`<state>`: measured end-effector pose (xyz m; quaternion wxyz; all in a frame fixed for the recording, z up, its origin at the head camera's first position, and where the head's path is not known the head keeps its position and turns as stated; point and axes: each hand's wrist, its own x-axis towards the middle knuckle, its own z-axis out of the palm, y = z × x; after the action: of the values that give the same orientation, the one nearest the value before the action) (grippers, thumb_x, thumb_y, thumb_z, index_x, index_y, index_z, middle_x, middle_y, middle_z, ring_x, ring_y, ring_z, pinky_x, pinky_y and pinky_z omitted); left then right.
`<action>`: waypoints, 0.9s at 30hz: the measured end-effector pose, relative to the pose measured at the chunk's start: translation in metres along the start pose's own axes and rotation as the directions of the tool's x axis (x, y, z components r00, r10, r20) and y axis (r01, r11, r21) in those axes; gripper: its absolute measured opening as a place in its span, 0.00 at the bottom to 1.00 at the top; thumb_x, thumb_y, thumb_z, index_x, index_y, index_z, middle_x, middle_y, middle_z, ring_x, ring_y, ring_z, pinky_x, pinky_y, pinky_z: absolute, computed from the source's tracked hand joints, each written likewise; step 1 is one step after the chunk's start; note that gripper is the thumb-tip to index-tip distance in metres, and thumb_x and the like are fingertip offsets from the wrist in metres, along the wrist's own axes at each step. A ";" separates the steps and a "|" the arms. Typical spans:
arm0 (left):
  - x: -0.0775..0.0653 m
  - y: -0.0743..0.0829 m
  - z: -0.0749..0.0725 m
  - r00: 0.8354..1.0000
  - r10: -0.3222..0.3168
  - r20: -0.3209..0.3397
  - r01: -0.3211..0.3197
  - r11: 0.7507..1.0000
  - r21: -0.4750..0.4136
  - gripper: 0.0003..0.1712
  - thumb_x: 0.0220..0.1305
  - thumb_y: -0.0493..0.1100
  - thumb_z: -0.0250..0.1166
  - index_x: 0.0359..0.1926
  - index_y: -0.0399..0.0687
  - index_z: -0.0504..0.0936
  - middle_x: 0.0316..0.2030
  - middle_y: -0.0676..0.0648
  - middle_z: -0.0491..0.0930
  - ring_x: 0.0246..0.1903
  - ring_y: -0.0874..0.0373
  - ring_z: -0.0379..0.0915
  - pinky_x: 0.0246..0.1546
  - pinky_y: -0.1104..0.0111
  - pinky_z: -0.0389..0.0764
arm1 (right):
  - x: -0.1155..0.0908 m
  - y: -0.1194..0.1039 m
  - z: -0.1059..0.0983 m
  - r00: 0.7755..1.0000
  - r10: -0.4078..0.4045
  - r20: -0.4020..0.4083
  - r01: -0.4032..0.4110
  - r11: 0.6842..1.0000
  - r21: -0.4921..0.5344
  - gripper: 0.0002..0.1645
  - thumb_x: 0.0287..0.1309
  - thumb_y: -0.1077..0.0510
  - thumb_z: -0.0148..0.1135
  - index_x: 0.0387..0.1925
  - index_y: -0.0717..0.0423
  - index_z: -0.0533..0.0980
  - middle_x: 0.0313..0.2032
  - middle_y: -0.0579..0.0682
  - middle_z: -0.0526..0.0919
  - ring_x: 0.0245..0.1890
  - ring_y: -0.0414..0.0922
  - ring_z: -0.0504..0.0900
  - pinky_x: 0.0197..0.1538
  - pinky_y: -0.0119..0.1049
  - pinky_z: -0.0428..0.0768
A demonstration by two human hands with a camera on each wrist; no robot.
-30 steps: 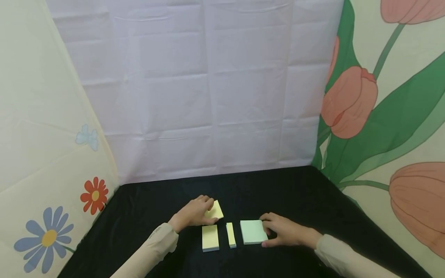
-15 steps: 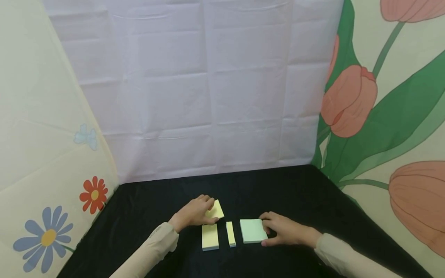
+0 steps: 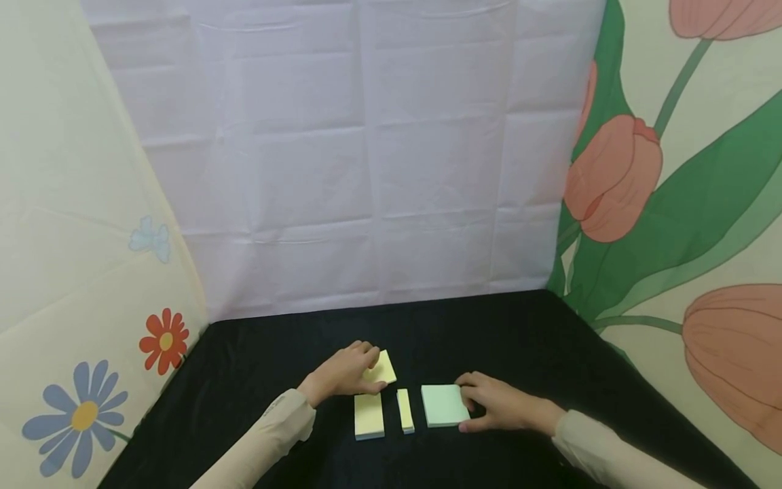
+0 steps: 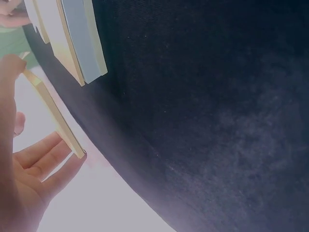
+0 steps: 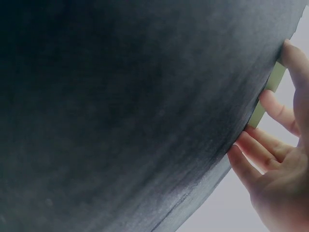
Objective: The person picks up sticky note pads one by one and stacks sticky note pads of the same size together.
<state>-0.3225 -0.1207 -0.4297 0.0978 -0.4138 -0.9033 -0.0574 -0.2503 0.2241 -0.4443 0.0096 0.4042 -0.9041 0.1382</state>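
In the head view my left hand [image 3: 345, 370] grips a yellow sticky note pad [image 3: 383, 369] behind the other pads. The left wrist view shows this thin yellow pad [image 4: 54, 113] pinched by its edges between thumb and fingers. Below it lies a thicker yellow sticky note pad [image 3: 369, 415] with a blue layer underneath. A narrow yellow pad [image 3: 405, 410] is in the middle. On the right, my right hand [image 3: 497, 403] holds the right side of a square pale green sticky note pad [image 3: 442, 406]. Its green edge [image 5: 270, 89] shows between thumb and fingers in the right wrist view.
A black cloth [image 3: 482, 333] covers the table. Behind it hangs a creased white sheet [image 3: 318, 176]. Flower-printed curtains stand at the left [image 3: 67, 292] and right [image 3: 721, 258] sides.
My left hand has shifted very slightly to the right with its yellow sticky note pad. The right hand and the green pad look still.
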 end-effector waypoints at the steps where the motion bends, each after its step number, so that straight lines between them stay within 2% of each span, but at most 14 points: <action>1: 0.000 0.000 0.000 1.000 0.004 -0.002 -0.004 1.000 -0.001 0.21 0.62 0.63 0.64 0.37 0.53 0.71 0.38 0.52 0.73 0.34 0.60 0.64 0.30 0.70 0.70 | 0.000 0.000 0.000 1.000 -0.004 -0.003 0.004 1.000 -0.001 0.23 0.58 0.33 0.64 0.27 0.42 0.67 0.54 0.52 0.74 0.46 0.41 0.72 0.41 0.33 0.72; 13: 0.002 0.003 -0.003 1.000 0.018 -0.012 -0.017 1.000 0.017 0.21 0.62 0.63 0.64 0.36 0.52 0.71 0.38 0.52 0.73 0.33 0.60 0.64 0.30 0.70 0.69 | 0.000 0.000 0.000 1.000 -0.013 -0.010 0.013 1.000 0.000 0.22 0.58 0.34 0.64 0.27 0.43 0.67 0.54 0.53 0.75 0.47 0.42 0.72 0.41 0.33 0.72; 27: 0.006 0.010 -0.002 0.999 0.031 0.006 -0.031 0.999 0.006 0.21 0.62 0.64 0.63 0.37 0.53 0.71 0.38 0.54 0.73 0.34 0.61 0.64 0.30 0.71 0.69 | 0.000 -0.001 0.001 1.000 -0.023 -0.019 0.023 1.000 -0.010 0.23 0.58 0.35 0.65 0.27 0.43 0.67 0.54 0.53 0.75 0.47 0.43 0.73 0.42 0.34 0.74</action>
<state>-0.3183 -0.1098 -0.4262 0.0971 -0.4278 -0.8972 -0.0519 -0.2494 0.2232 -0.4455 0.0220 0.4133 -0.8998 0.1377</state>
